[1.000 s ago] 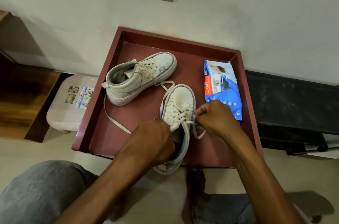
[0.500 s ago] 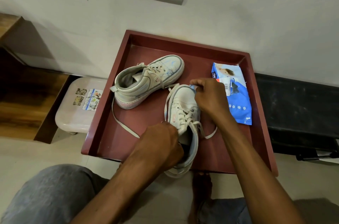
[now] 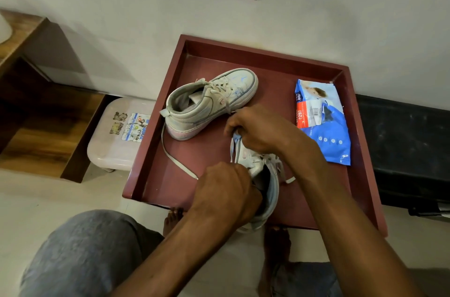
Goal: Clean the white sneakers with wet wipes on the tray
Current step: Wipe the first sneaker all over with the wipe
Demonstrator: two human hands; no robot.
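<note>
Left hand (image 3: 226, 195) gripping near sneaker (image 3: 261, 175) at collar, steadying. Right hand (image 3: 257, 130) closed over toe, wipe unconfirmed. Wet-wipe pack (image 3: 321, 121) at 3 o'clock on tray (image 3: 365, 175), within reach. Second sneaker (image 3: 209, 101) parked at 11 o'clock.

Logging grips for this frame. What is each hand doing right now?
Left hand: closed on the near sneaker at its collar.
Right hand: closed over the same sneaker's toe.
</note>
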